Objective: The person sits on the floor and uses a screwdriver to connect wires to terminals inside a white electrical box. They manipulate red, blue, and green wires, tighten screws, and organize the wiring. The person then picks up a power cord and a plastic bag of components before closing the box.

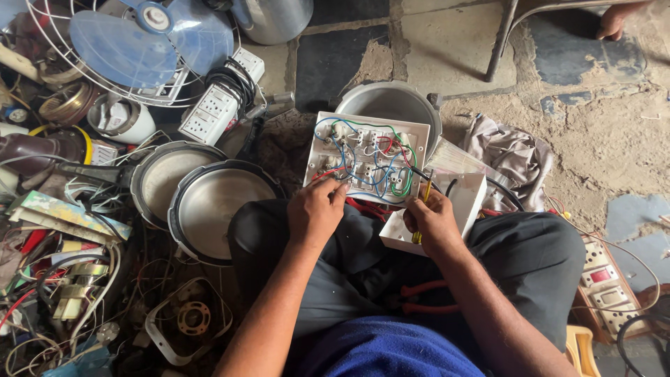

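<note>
Head view: switchboard (368,157) lies just beyond both hands (315,211).

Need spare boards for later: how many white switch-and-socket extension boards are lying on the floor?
3: one long board and a smaller one by the blue fan, one wood-framed at right. Clutter may hide more.

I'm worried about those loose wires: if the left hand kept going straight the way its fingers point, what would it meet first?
The left hand points up and slightly right, fingertips already at the near edge of the open white switch board. It would probably meet the red and blue wires first, though depth is unclear.
</note>
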